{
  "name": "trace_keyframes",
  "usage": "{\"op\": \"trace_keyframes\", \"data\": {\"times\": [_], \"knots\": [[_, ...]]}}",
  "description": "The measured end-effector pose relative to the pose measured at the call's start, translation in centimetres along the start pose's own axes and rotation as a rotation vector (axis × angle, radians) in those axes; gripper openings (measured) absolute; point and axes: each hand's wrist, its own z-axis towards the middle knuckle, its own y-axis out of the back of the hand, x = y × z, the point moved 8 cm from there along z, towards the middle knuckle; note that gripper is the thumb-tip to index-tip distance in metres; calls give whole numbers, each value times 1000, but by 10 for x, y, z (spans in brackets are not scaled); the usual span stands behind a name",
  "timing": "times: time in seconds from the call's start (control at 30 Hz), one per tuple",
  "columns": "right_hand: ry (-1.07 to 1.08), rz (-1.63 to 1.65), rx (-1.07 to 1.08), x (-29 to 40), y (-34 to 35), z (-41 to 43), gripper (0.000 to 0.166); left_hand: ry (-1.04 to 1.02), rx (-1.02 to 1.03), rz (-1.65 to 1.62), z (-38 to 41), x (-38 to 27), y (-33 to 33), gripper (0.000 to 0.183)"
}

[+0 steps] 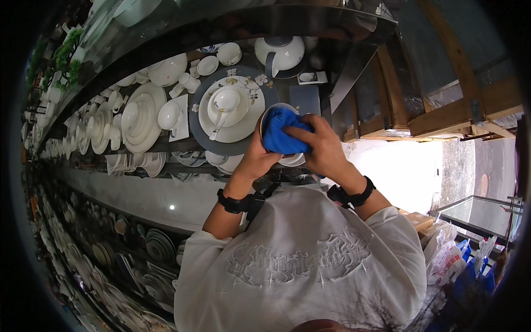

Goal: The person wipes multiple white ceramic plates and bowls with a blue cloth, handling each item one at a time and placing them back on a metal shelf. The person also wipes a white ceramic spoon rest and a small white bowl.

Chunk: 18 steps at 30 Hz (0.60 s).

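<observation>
My left hand (258, 154) holds a round bowl or cup (263, 123), of which only part of the pale rim and side shows. A bunched blue cloth (286, 132) covers its mouth, and the fingers of my right hand (325, 145) press into that cloth. Just beyond my left hand lies a large grey-rimmed charger plate (199, 132). On it are stacked a white plate with a floral pattern (255, 97), a smaller dish and a small bowl (226, 100). A ceramic spoon (216, 129) rests with them. Beside the stack lies a flat grey square piece (305, 99).
A white teapot (280, 54) with a grey handle stands at the shelf's back. Other white crockery (143, 118) lines the shelf leftwards. A dark upper shelf edge (290, 20) overhangs it. Wooden-framed panels (444, 118) stand at right; stacked plates (159, 247) fill shelves lower left.
</observation>
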Motion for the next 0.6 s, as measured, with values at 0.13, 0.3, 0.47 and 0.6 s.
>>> {"op": "trace_keyframes", "data": {"times": [0.13, 0.3, 0.47, 0.6], "knots": [[-76, -62, -60, -7, 7, 4, 60, 82, 57, -136, -7, 5, -4, 87], [26, -77, -30, 25, -5, -1, 58, 167, 30, -521, -11, 12, 2, 71], [62, -83, 44, 5, 3, -10, 57, 177, -155, -289, -10, 2, 9, 64], [-192, 160, -150, -27, 16, -9, 58, 117, -76, -296, -9, -9, -9, 63]]}}
